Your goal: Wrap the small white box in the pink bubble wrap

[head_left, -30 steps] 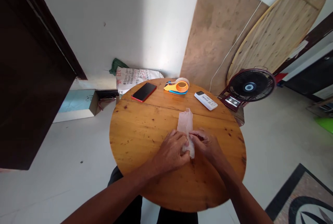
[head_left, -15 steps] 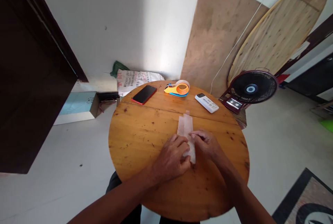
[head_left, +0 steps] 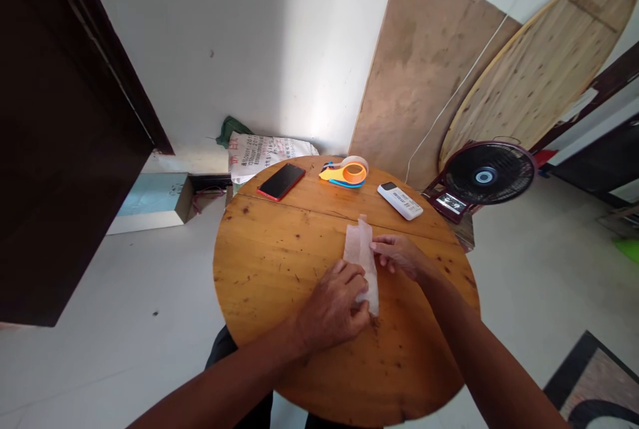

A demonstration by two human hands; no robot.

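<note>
A strip of thin white, tissue-like paper (head_left: 358, 243) lies lengthwise on the round wooden table, with a fold line along it and a small tab at its far end. My left hand (head_left: 339, 299) rests over the near half, fingers curled and pressed down on the paper, thumb by its near end. At the right edge, higher up the strip, my right hand (head_left: 398, 256) pinches the paper between thumb and forefinger; the other fingers are loosely bent. Part of the paper is hidden under my left hand.
On the far part of the wooden table (head_left: 259, 263) are a red-edged phone (head_left: 281, 181), an orange and blue tape dispenser (head_left: 344, 173) and a white device with a small dark screen (head_left: 400, 201). A fan (head_left: 483, 176) stands beyond the right edge, and a printed sack (head_left: 269, 151) behind.
My right hand has slid slightly up along the paper's right edge, and its fingers have opened out somewhat. My left hand stays on the paper. The whole view has shifted a little.
</note>
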